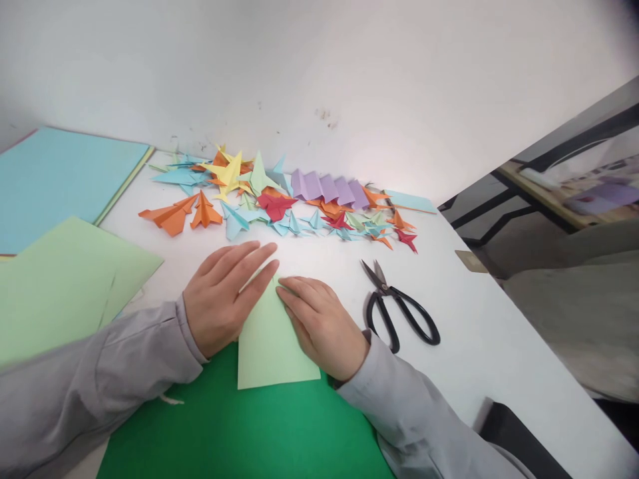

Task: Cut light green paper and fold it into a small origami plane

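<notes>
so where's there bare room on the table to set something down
Best patch: white tabletop right of the scissors, bordered by the table's right edge and the black object nearer the camera. A narrower strip lies between scissors and folded paper pieces. Crowded: along the wall, left under large sheets, and around the left hand and right hand.

Single head-worn view, forward and down, close above both hands (227, 299) (324, 326)
</notes>
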`<move>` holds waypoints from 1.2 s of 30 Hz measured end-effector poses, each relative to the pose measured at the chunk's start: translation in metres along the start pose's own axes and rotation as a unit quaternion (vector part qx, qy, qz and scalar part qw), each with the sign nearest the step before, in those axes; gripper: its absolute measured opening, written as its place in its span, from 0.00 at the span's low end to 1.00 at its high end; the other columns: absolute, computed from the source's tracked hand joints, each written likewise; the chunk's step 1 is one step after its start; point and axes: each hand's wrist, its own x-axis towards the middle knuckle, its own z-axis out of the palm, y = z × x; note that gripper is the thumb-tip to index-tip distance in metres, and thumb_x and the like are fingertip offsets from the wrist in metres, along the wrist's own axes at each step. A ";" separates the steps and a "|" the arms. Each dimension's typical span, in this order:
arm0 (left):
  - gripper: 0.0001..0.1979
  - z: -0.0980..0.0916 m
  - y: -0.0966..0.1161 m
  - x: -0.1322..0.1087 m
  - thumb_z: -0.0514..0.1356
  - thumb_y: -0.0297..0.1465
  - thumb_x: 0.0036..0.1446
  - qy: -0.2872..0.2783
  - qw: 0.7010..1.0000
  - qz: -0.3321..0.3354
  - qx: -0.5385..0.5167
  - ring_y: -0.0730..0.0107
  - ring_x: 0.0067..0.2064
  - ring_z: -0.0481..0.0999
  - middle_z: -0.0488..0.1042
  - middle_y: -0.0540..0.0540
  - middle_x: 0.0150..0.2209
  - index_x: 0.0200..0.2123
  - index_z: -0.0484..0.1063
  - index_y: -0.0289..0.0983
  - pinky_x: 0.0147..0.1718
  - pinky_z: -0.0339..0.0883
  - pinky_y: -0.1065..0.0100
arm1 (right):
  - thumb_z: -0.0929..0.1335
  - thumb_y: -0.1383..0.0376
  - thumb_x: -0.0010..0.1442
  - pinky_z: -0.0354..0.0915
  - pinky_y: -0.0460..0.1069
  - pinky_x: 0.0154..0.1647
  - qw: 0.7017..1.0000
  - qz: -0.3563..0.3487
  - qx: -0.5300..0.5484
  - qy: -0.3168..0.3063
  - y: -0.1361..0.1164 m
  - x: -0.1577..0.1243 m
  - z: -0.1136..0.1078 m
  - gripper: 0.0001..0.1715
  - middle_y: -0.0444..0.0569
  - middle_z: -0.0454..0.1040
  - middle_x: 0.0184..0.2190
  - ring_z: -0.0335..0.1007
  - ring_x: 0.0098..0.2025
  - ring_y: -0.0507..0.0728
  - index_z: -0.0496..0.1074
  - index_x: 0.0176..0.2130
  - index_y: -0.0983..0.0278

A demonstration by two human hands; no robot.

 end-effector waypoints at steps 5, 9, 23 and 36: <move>0.16 0.007 -0.004 -0.002 0.51 0.20 0.52 -0.085 0.996 0.025 -0.031 0.56 0.47 0.69 0.73 0.37 0.44 0.43 0.71 0.31 0.45 0.66 0.56 | 0.60 0.72 0.61 0.65 0.58 0.51 1.000 0.013 0.001 -0.001 -0.001 0.000 -0.002 0.18 0.60 0.70 0.49 0.65 0.52 0.61 0.65 0.51 0.70; 0.21 0.007 -0.012 0.003 0.54 0.26 0.45 -0.189 0.981 -0.025 -0.035 0.49 0.45 0.66 0.68 0.32 0.45 0.45 0.71 0.29 0.40 0.65 0.51 | 0.60 0.71 0.61 0.65 0.59 0.52 1.000 0.031 0.004 -0.005 -0.001 -0.002 -0.001 0.22 0.62 0.68 0.50 0.62 0.53 0.62 0.61 0.55 0.72; 0.22 0.003 -0.021 0.013 0.53 0.30 0.47 -0.251 0.968 0.021 -0.019 0.53 0.40 0.65 0.70 0.36 0.40 0.47 0.70 0.30 0.37 0.59 0.54 | 0.61 0.65 0.61 0.64 0.62 0.52 0.997 0.082 -0.011 -0.001 0.001 -0.005 0.002 0.29 0.64 0.65 0.52 0.60 0.55 0.65 0.53 0.59 0.72; 0.21 0.001 -0.021 0.016 0.53 0.31 0.49 -0.261 0.965 0.037 0.007 0.55 0.39 0.66 0.70 0.37 0.41 0.47 0.70 0.31 0.37 0.56 0.55 | 0.60 0.68 0.61 0.64 0.62 0.52 0.998 0.055 -0.013 -0.016 0.000 -0.002 0.000 0.22 0.62 0.66 0.50 0.60 0.54 0.64 0.63 0.54 0.71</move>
